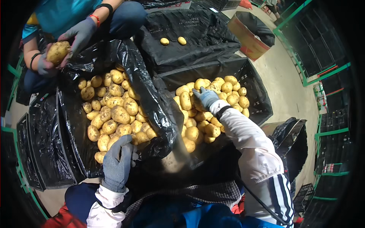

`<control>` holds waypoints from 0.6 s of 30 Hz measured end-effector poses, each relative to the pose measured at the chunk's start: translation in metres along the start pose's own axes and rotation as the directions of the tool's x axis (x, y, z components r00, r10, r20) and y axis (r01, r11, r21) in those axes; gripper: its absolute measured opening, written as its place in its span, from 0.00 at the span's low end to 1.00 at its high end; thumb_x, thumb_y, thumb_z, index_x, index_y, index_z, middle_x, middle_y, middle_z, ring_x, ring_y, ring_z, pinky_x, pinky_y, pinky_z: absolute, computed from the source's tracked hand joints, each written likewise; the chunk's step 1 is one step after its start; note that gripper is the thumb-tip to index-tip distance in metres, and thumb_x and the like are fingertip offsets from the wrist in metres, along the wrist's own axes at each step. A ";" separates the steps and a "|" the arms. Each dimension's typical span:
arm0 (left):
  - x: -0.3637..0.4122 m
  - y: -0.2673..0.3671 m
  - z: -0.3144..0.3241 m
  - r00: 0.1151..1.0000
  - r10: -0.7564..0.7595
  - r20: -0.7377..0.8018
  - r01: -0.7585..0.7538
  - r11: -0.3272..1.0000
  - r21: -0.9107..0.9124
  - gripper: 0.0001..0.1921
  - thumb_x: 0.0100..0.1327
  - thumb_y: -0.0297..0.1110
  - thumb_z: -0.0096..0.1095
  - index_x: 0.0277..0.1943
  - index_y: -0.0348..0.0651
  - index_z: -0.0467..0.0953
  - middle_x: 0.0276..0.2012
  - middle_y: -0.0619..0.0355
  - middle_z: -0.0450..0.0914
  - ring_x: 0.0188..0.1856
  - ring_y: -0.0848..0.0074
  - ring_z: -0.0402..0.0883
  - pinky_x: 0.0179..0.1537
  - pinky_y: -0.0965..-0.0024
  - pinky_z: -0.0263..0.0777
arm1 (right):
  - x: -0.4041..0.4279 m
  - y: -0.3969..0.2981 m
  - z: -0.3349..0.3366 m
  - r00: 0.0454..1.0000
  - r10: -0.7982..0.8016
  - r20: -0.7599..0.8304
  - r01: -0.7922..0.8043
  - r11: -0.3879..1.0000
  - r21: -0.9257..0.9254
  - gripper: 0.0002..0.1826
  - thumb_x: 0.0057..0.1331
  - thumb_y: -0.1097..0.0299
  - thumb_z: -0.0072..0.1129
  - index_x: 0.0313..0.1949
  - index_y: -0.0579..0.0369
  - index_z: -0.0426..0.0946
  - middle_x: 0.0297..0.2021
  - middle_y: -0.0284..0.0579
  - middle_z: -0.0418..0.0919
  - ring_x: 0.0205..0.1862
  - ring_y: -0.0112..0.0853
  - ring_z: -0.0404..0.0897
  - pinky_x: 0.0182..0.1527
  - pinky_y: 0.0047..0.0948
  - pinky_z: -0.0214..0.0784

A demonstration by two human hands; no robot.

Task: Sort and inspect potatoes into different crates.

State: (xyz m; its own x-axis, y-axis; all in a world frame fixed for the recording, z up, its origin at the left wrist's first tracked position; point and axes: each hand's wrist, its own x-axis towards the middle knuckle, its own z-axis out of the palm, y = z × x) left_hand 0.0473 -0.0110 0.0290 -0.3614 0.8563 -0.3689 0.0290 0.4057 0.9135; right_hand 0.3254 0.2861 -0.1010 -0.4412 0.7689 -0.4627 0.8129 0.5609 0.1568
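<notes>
My left hand (117,164), in a grey knit glove, hovers at the near edge of the left black-lined crate (71,139). Its fingers are bent and apart, with no potato visible in them. Yellow potatoes (120,114), many smeared with soil, fill the middle of that crate. My right hand (208,97), gloved in light blue-grey, reaches over the heap of cleaner-looking potatoes (212,130) in the right black-lined crate (258,94). It touches a shaded potato (198,104) beneath its palm; whether the fingers grip it is hidden.
Across the left crate, a co-worker's gloved hands (81,32) hold a large potato (58,53). Two small potatoes (173,41) lie on a black-lined crate behind. A lined cardboard box (248,37) stands at the back right; black bags (291,142) sit beside my right arm.
</notes>
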 end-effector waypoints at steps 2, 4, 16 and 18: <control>0.002 0.001 0.003 0.999 -0.035 0.002 0.035 0.999 0.019 0.18 0.74 0.35 0.50 0.60 0.35 0.73 0.38 0.56 0.82 0.32 0.82 0.80 0.30 0.79 0.74 | 0.006 -0.005 0.003 1.000 -0.012 0.023 0.013 1.000 -0.012 0.34 0.68 0.65 0.51 0.74 0.35 0.55 0.66 0.61 0.61 0.57 0.50 0.77 0.57 0.47 0.72; 0.004 0.002 0.007 0.998 -0.055 0.008 0.055 0.998 0.002 0.17 0.74 0.33 0.49 0.60 0.33 0.73 0.37 0.56 0.81 0.33 0.82 0.79 0.32 0.79 0.74 | 0.011 -0.001 0.003 1.000 -0.017 0.011 0.017 0.999 0.038 0.39 0.61 0.60 0.62 0.72 0.39 0.59 0.61 0.59 0.69 0.57 0.49 0.78 0.57 0.44 0.72; 0.017 0.003 0.019 0.996 -0.056 0.068 0.050 0.995 0.087 0.18 0.73 0.30 0.51 0.61 0.31 0.72 0.39 0.54 0.81 0.35 0.80 0.79 0.35 0.78 0.74 | 0.055 0.012 0.038 0.989 -0.127 -0.080 0.149 0.749 0.646 0.57 0.47 0.54 0.72 0.72 0.66 0.53 0.59 0.65 0.74 0.62 0.50 0.75 0.63 0.34 0.67; 0.017 0.001 0.020 0.997 -0.053 0.061 0.047 0.994 0.101 0.18 0.73 0.29 0.51 0.61 0.31 0.72 0.40 0.54 0.81 0.36 0.79 0.79 0.35 0.78 0.74 | 0.059 -0.003 0.044 0.988 -0.151 -0.010 0.123 0.761 0.637 0.59 0.46 0.50 0.73 0.73 0.64 0.52 0.65 0.63 0.69 0.66 0.51 0.70 0.66 0.36 0.64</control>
State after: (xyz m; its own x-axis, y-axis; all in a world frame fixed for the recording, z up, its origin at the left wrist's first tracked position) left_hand 0.0601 0.0102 0.0206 -0.3045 0.8517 -0.4266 0.1061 0.4754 0.8733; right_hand 0.3138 0.3167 -0.1675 -0.5629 0.6784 -0.4720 0.8064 0.3256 -0.4937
